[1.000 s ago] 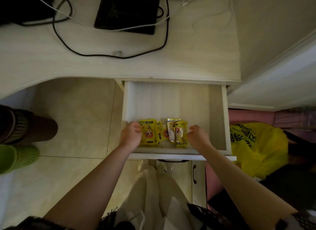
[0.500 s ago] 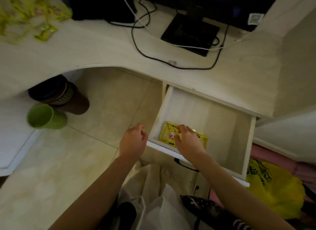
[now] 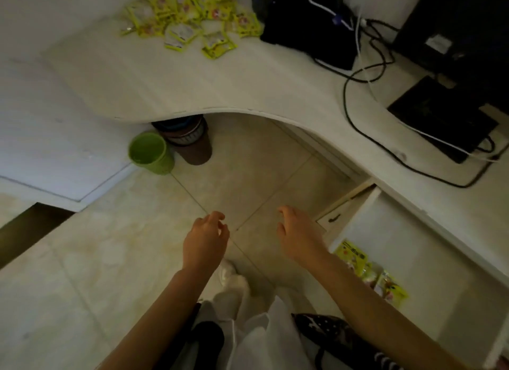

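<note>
We look steeply down from one wide-angle head camera, close above our left hand (image 3: 205, 240) and right hand (image 3: 298, 236), toward floor (image 3: 110, 259), desk (image 3: 220, 80) and drawer (image 3: 429, 254).

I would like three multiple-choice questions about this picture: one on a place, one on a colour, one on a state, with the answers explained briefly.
1. Where does the green bin stand?
A) on the desk
B) on the floor beside the brown wastebasket
C) on a chair

2. What colour are the snack packets in the drawer?
A) blue
B) yellow
C) red

3. What do the left hand and right hand hold?
A) nothing
B) a packet each
C) a cable

Answers:
1 B, it stands on the tiles.
2 B, their wrappers are yellow.
3 A, both hang over the floor with loose fingers.
</note>
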Tool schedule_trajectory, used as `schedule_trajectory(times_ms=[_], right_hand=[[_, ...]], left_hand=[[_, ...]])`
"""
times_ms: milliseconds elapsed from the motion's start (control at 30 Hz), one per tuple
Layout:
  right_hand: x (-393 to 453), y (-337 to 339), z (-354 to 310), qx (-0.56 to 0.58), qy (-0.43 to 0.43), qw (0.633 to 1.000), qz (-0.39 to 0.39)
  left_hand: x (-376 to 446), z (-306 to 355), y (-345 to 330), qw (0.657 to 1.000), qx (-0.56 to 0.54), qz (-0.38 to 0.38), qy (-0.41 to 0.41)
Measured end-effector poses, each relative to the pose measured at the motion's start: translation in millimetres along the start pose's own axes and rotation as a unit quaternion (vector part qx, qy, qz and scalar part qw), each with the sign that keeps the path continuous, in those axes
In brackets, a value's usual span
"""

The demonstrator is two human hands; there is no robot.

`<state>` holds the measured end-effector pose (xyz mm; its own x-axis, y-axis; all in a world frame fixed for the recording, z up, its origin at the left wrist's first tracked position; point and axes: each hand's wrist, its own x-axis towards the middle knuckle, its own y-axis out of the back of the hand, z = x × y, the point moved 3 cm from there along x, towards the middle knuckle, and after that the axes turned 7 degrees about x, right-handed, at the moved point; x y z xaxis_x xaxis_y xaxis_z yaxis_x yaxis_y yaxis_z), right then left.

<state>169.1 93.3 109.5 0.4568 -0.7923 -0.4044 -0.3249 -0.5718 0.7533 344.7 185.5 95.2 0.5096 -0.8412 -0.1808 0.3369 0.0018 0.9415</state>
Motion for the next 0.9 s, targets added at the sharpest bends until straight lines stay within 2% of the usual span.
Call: schedule_trajectory(times_ms=[200, 400, 900], right_hand=[[60, -14, -70, 0.023, 0.026, 0.999, -0.002], [123, -3, -121, 0.011, 0.048, 0.999, 0.021], [326, 80, -185, -0.028, 0.109, 0.993, 0.031]], left_hand=[[60, -63, 36, 1.0, 0.008, 0.022, 0.008], [130, -98, 65, 0.999, 0.017, 0.039, 0.014], [328, -76, 110, 0.998, -0.025, 0.058, 0.028]])
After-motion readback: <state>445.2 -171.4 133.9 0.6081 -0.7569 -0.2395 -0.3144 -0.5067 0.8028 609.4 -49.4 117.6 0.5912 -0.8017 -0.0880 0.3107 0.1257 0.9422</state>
